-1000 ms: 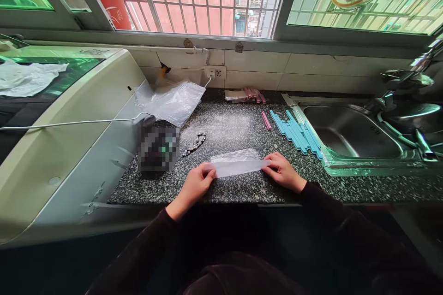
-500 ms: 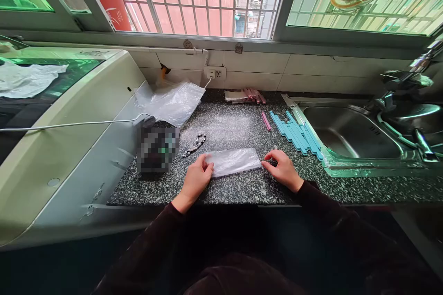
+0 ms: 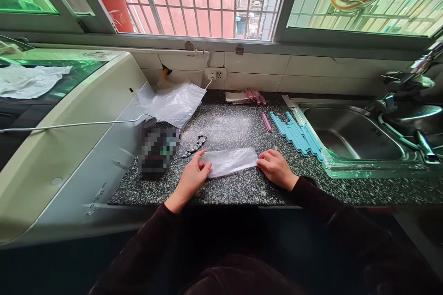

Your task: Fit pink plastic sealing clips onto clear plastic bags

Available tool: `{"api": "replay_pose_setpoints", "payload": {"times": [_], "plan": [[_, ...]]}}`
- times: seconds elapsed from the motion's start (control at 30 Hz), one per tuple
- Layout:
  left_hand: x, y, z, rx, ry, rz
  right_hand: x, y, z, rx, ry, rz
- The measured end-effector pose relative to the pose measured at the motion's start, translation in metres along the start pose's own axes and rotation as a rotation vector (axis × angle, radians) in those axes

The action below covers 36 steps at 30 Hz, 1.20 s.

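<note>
A clear plastic bag (image 3: 231, 161), folded into a flat strip, lies between my hands on the speckled countertop. My left hand (image 3: 192, 174) grips its left end, thumb on top and fingers at the far edge. At the opposite end, my right hand (image 3: 277, 168) pinches the bag's corner with thumb and fingers together. Beyond the right hand lie several blue bag sealing clips (image 3: 293, 132) in a loose row, with a single pink clip (image 3: 266, 121) beside them. A dark beaded bracelet (image 3: 195, 144) rests just past my left hand.
Plastic bags (image 3: 178, 99) lie at the back left, near a wall socket (image 3: 216, 74). Flat packs with pink clips (image 3: 246, 97) sit against the wall. A blurred dark object (image 3: 158, 150) stands left, with a white cable (image 3: 76, 123) above. To the right is a steel sink (image 3: 349, 131).
My right hand has moved left and its fingers have closed on the bag's right end. My left hand has shifted slightly left with the other end.
</note>
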<state>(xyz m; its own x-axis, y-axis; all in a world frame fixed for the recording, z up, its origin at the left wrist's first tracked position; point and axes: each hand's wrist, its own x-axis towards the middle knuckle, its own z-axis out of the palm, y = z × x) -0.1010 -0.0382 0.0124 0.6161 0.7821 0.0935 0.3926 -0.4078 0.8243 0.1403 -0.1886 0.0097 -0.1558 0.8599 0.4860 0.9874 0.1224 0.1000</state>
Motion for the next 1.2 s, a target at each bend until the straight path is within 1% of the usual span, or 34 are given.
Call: {"api": "replay_pose_setpoints", "payload": {"times": [0.03,0.07,0.13,0.17,0.2,0.27,0.33,0.4,0.47,0.53,0.6,0.7,0.77,0.87,1.0,1.07,1.13,1.17,1.2], "plan": [[-0.001,0.001,-0.003,0.063,0.064,0.047,0.0,0.001,0.0,-0.005,-0.006,-0.011],[-0.002,0.002,-0.005,0.147,0.153,0.119,0.0,0.001,0.0,-0.01,-0.012,-0.021],[-0.005,0.008,-0.005,0.316,0.319,0.305,0.002,0.002,-0.003,-0.013,-0.021,-0.04],[-0.006,0.011,-0.004,0.381,0.349,0.399,0.003,0.001,-0.005,-0.01,-0.02,-0.049],[-0.008,0.015,0.0,0.428,0.332,0.479,0.004,0.001,-0.008,-0.003,-0.018,-0.058],[-0.009,0.021,0.011,0.487,0.214,0.598,0.007,-0.001,-0.015,0.017,-0.011,-0.07],[-0.008,0.026,0.023,0.539,0.115,0.646,0.011,-0.004,-0.024,0.042,-0.006,-0.077],[-0.005,0.027,0.033,0.575,0.062,0.652,0.014,-0.006,-0.033,0.076,-0.003,-0.066],[-0.001,0.029,0.037,0.573,0.037,0.614,0.015,-0.006,-0.04,0.142,0.01,-0.029],[0.0,0.031,0.034,0.517,0.024,0.55,0.015,-0.003,-0.045,0.23,0.029,0.03],[-0.002,0.035,0.026,0.418,0.003,0.485,0.016,0.0,-0.047,0.316,0.036,0.093],[-0.01,0.043,0.011,0.26,-0.075,0.38,0.02,0.003,-0.048,0.459,0.014,0.151],[-0.017,0.049,0.003,0.148,-0.153,0.294,0.025,0.001,-0.048,0.58,-0.017,0.172],[-0.029,0.055,-0.003,-0.064,-0.277,0.151,0.033,-0.003,-0.051,0.746,-0.071,0.207],[-0.041,0.059,-0.005,-0.317,-0.442,-0.058,0.042,-0.007,-0.052,0.851,-0.136,0.234],[-0.04,0.058,-0.006,-0.407,-0.592,-0.163,0.045,-0.007,-0.05,0.86,-0.213,0.263],[-0.032,0.054,-0.006,-0.468,-0.746,-0.245,0.049,-0.006,-0.046,0.866,-0.306,0.311],[-0.025,0.051,-0.004,-0.472,-0.778,-0.264,0.051,-0.004,-0.042,0.872,-0.346,0.335],[-0.017,0.049,-0.002,-0.463,-0.764,-0.258,0.054,-0.003,-0.038,0.876,-0.371,0.357]]}}
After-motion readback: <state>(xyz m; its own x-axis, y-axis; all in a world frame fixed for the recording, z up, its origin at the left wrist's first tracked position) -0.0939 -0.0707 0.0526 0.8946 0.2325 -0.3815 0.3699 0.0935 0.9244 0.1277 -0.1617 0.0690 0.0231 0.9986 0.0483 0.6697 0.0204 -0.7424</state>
